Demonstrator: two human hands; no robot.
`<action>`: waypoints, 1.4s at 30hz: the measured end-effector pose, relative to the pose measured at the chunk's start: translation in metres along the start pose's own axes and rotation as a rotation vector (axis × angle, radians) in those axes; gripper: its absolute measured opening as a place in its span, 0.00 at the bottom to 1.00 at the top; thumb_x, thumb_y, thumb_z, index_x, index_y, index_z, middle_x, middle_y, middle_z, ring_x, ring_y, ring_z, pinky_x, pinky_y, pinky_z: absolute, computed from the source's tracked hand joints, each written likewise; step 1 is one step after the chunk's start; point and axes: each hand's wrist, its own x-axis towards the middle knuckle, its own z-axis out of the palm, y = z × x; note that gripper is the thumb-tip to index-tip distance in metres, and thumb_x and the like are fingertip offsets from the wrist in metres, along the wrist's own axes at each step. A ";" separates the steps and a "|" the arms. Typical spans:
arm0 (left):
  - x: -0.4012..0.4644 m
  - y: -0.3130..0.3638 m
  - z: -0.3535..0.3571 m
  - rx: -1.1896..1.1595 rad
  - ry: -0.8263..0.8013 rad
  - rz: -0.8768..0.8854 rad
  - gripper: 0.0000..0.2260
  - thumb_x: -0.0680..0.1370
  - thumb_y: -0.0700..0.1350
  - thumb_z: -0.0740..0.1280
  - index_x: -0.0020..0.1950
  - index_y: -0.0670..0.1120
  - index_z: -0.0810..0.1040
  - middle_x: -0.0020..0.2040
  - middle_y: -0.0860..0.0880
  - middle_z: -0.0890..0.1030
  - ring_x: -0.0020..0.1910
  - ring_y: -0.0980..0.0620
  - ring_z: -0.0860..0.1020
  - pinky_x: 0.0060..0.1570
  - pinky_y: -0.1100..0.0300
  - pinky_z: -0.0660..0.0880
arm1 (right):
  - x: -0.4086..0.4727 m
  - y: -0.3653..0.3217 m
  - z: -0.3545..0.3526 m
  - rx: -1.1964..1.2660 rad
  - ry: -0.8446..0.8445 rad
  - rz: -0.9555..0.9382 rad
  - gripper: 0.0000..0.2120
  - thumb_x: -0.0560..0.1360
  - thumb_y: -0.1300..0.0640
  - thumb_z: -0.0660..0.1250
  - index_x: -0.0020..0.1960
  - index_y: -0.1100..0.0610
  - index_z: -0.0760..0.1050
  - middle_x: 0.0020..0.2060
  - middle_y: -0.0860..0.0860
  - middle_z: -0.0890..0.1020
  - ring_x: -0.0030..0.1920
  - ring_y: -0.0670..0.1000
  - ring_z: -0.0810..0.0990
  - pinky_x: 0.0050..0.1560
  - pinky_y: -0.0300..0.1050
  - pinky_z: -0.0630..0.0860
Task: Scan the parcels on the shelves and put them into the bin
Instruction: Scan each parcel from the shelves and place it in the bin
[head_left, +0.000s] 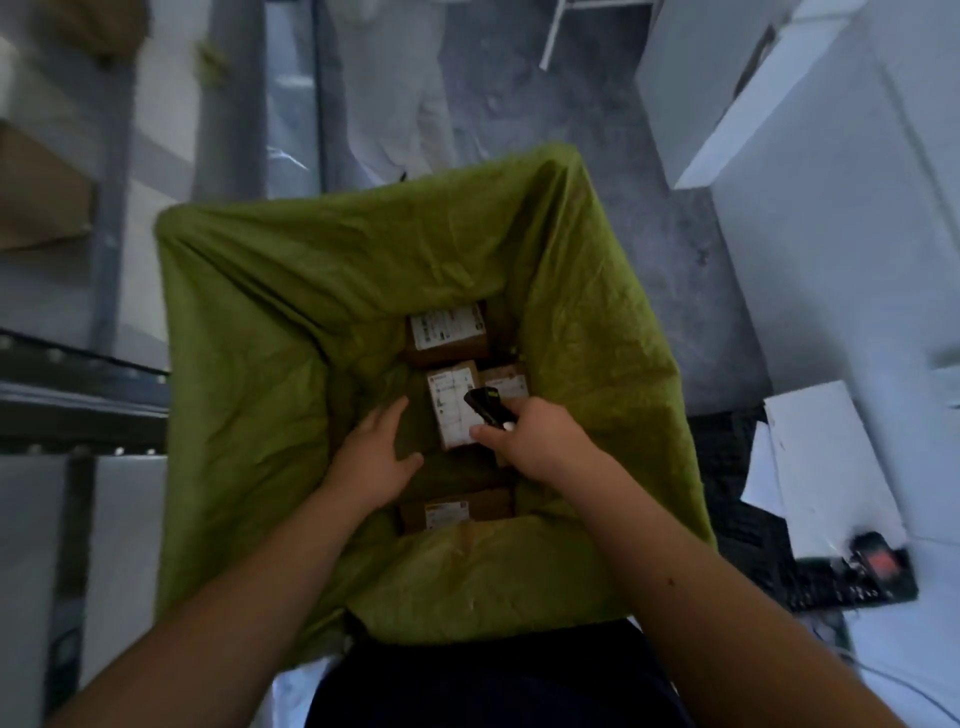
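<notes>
Green fabric lines the bin (249, 322), and four brown parcels lie at its bottom: one far (448, 333), two in the middle (451, 402), one near (457, 510). The left hand (375, 457) reaches in with fingers released. The right hand (540, 435) grasps a black scanner (485, 406) above the middle parcels.

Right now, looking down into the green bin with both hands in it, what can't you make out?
- Parcel labels: head view, print too small and blurred.
- Parcel under the right hand: mostly covered by the hand and the scanner.
- Near parcel: partly hidden by the bin liner fold.
- Shelves: cut off by the left edge, blurred.
- Left hand: touching the liner or not, unclear.
</notes>
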 end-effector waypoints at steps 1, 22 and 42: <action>-0.015 0.003 -0.004 0.022 0.042 -0.002 0.40 0.80 0.55 0.72 0.85 0.60 0.52 0.85 0.47 0.58 0.81 0.42 0.61 0.78 0.45 0.65 | -0.001 -0.004 -0.001 -0.017 -0.013 -0.036 0.31 0.76 0.35 0.69 0.74 0.49 0.72 0.53 0.48 0.82 0.48 0.51 0.82 0.50 0.53 0.83; -0.313 -0.052 -0.010 0.076 0.827 -0.543 0.36 0.78 0.68 0.60 0.84 0.57 0.57 0.84 0.46 0.59 0.83 0.42 0.54 0.80 0.41 0.51 | -0.142 -0.165 0.080 -0.325 -0.252 -0.923 0.28 0.80 0.34 0.61 0.76 0.44 0.70 0.58 0.50 0.82 0.57 0.53 0.80 0.55 0.49 0.75; -0.675 -0.108 0.069 -0.024 1.361 -0.931 0.40 0.79 0.67 0.65 0.85 0.60 0.49 0.85 0.46 0.55 0.84 0.43 0.51 0.80 0.43 0.53 | -0.462 -0.206 0.235 -0.420 -0.457 -1.672 0.25 0.76 0.27 0.57 0.71 0.30 0.63 0.44 0.36 0.81 0.44 0.37 0.80 0.40 0.41 0.75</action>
